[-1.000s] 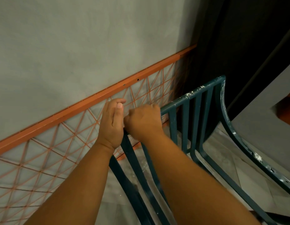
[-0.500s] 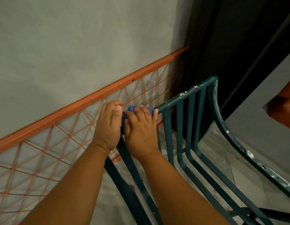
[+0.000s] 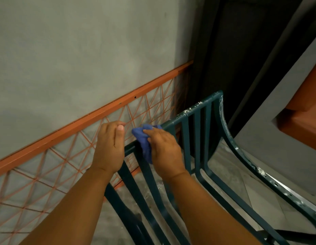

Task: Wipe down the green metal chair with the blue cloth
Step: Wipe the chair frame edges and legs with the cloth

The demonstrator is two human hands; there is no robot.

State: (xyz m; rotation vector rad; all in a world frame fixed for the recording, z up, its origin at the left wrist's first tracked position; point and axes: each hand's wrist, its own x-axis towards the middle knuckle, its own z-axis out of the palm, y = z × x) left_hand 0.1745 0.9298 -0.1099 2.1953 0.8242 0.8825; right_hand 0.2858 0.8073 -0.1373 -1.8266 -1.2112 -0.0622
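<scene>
Hands: 2 bare forearms reach forward and up from the bottom edge, both hands at the top rail of the chair back.
Left hand (image 3: pixel 109 147): curled over the left end of the rail, thumb lying straight up along the knuckles; fingertips are hidden behind the rail.
Right hand (image 3: pixel 165 150): palm down, fingers bent over the blue cloth (image 3: pixel 143 140), pressing it onto the rail just right of the left hand.
Blue cloth: bunched, wrapped over the rail, a fold hanging down beside a slat.
Green metal chair (image 3: pixel 198 131): dark green slatted back, white flecks along the rail and curved right frame.
Background: grey wall (image 3: pixel 79 55); orange wire-mesh frame (image 3: pixel 93 119) behind the chair.
Writing: none legible.
</scene>
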